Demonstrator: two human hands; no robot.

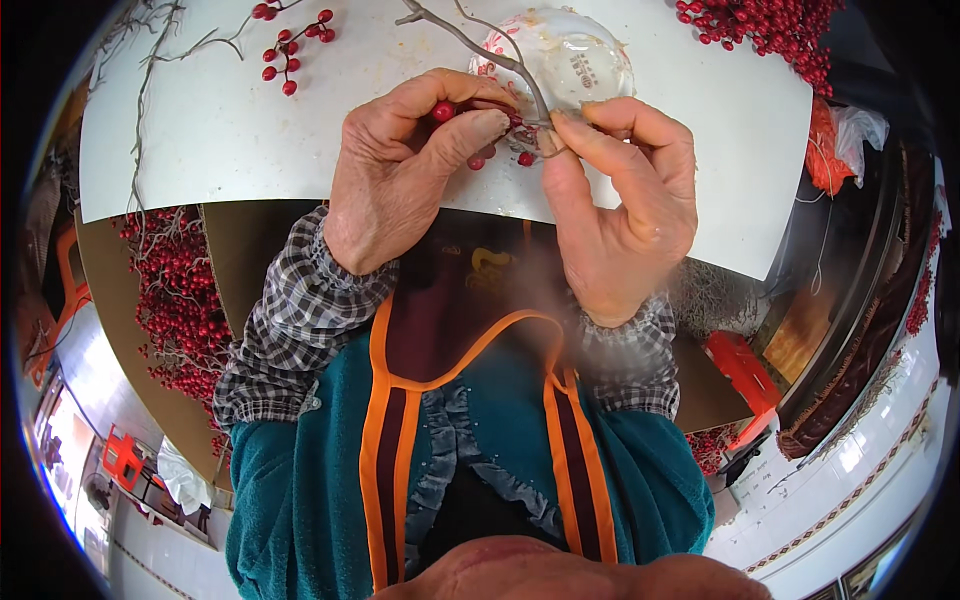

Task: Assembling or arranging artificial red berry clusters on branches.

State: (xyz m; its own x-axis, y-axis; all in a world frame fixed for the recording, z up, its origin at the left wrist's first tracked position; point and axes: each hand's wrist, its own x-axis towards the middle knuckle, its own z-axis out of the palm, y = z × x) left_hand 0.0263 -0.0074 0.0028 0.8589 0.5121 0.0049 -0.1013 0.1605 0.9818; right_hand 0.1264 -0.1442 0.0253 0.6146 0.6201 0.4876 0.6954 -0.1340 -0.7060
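Note:
At the table's near edge my two hands almost meet around the end of a bare grey-brown branch (pixel 470 42). My left hand (pixel 390 175) is closed, thumb against fingers, on a sprig of red berries (pixel 443 111); several berries hang under its fingertips. With thumb and forefinger, my right hand (pixel 630 215) pinches the branch beside the sprig. What lies between the fingertips is partly hidden. Just behind my hands sits a white dish (pixel 590 60) with red print and a glossy, clear smear on it.
The white tabletop (pixel 720 170) carries a loose berry sprig (pixel 287 48) and thin twigs (pixel 150 75) at the left, and a heap of red berries (pixel 765 35) at the far right. Below the left edge, a cardboard box (pixel 115 270) holds berry stems. An orange bag (pixel 828 150) hangs at right.

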